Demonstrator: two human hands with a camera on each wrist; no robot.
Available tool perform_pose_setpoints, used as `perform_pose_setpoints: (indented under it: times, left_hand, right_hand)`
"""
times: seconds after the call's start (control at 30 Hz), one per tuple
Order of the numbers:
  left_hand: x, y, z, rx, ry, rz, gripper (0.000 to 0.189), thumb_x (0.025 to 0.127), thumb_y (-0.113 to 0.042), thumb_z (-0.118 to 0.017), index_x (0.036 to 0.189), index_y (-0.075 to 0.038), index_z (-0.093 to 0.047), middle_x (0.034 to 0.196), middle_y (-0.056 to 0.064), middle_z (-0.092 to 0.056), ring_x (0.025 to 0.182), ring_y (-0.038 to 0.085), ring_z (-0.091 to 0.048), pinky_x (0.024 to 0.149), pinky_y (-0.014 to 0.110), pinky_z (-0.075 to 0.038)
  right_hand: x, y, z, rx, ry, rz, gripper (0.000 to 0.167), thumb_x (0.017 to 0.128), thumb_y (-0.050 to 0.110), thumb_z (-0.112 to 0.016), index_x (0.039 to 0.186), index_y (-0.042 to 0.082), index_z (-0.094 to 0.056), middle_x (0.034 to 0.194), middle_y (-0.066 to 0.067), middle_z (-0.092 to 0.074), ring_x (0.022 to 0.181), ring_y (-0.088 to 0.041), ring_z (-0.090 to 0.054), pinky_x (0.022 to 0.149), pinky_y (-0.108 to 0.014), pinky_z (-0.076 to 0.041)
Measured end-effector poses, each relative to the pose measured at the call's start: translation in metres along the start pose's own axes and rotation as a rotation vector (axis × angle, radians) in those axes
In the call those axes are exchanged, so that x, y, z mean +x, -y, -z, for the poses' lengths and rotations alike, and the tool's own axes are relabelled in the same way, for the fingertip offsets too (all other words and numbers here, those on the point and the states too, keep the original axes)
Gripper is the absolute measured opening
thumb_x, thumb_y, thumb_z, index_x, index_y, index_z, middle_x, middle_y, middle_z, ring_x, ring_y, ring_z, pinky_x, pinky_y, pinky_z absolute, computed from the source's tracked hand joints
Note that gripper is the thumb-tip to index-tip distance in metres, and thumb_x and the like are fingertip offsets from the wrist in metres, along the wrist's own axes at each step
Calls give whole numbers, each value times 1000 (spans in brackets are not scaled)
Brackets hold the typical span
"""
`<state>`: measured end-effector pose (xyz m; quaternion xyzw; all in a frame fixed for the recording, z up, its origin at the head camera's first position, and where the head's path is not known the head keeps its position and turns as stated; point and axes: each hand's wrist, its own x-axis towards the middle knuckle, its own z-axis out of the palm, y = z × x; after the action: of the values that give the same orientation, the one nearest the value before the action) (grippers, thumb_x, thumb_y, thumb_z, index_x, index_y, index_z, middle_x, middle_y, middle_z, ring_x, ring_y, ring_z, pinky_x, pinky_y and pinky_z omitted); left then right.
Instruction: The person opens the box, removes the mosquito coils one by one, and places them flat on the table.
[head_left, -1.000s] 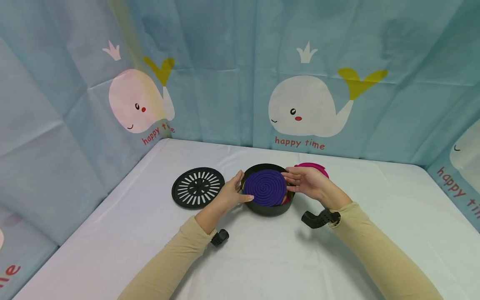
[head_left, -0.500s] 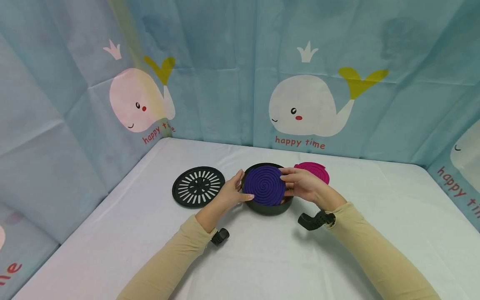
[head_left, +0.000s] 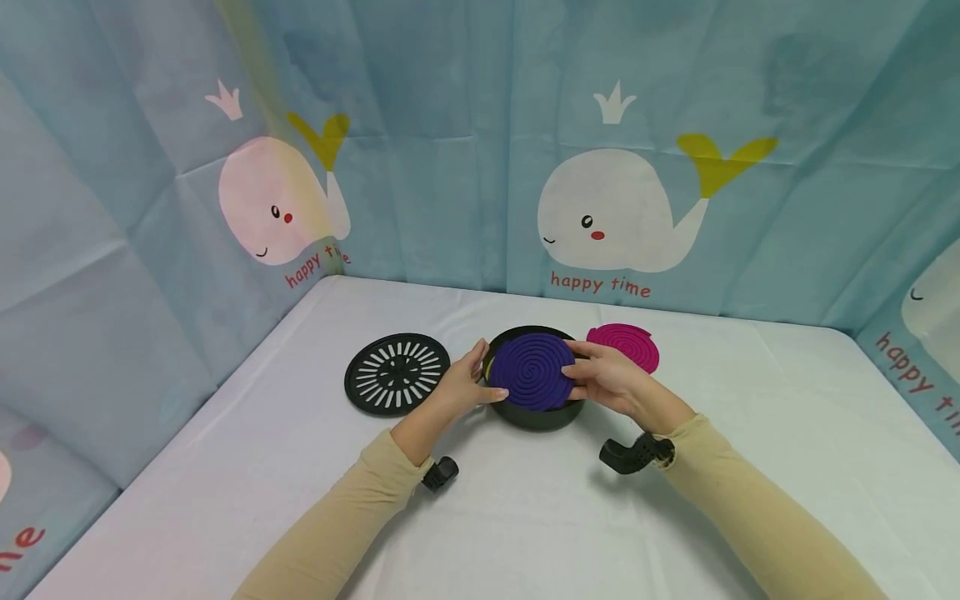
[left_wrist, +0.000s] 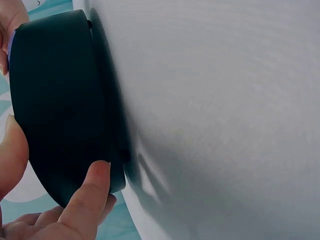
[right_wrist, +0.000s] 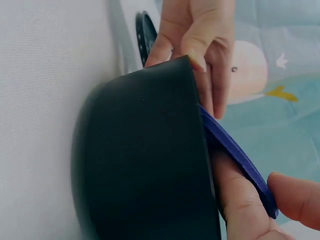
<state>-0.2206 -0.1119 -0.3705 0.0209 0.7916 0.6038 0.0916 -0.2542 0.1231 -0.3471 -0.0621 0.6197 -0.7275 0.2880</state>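
A purple spiral coaster [head_left: 531, 372] lies tilted over the mouth of a round black container [head_left: 540, 419]. My right hand [head_left: 611, 379] pinches the coaster's right edge, thumb on top and fingers underneath. In the right wrist view that edge of the coaster [right_wrist: 237, 152] stands raised off the rim, while its far side stays down at the rim. My left hand [head_left: 456, 390] holds the container's left side. The left wrist view shows its thumb near the rim and a finger against the dark wall [left_wrist: 60, 100]. A bit of yellow shows inside; the coaster hides most of the interior.
A black slotted round lid [head_left: 397, 374] lies on the white-covered table [head_left: 525, 517], left of the container. Behind my right hand lies a pink spiral coaster [head_left: 627, 343]. A blue whale-print curtain [head_left: 442, 167] hangs along the back and left sides.
My right hand has taken hold of the purple coaster's right edge and raised it, then shifted it slightly right. More of the pink coaster shows. My left hand stays on the container.
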Motion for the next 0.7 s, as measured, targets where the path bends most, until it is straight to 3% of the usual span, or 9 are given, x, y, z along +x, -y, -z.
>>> perform_pose_setpoints:
  times: [0.13, 0.27, 0.4, 0.7]
  left_hand:
    - [1, -1, -1, -2, -1, 4, 93, 84, 6, -71, 156, -3, -12, 160, 12, -17, 144, 35, -21, 111, 44, -31]
    - [1, 0, 0, -2, 1, 3, 94, 83, 8, -71, 156, -3, -12, 160, 12, -17, 144, 36, -21, 110, 45, -33]
    - [2, 0, 0, -4, -1, 5, 95, 83, 8, -71, 156, -3, -12, 160, 12, -17, 144, 36, -21, 110, 45, -33]
    - [1, -1, 0, -1, -14, 23, 95, 83, 6, -72, 156, -5, -13, 160, 10, -17, 144, 35, -22, 109, 45, -34]
  right_hand:
    - [-9, 6, 4, 23, -22, 20, 65, 98, -9, -39, 154, -2, -8, 145, -27, -35, 91, -12, -66, 79, -32, -57]
    - [-18, 11, 13, 56, -29, 42, 67, 97, -11, -40, 154, -3, -6, 122, -13, -56, 89, -13, -67, 79, -32, -57]
    - [-27, 16, 23, 78, -17, 61, 67, 97, -12, -39, 154, -5, -3, 105, -2, -64, 88, -14, -68, 78, -32, -57]
    - [-45, 24, 41, 86, -37, 102, 69, 96, -12, -43, 153, -6, -5, 104, -3, -65, 88, -15, -68, 77, -32, -58]
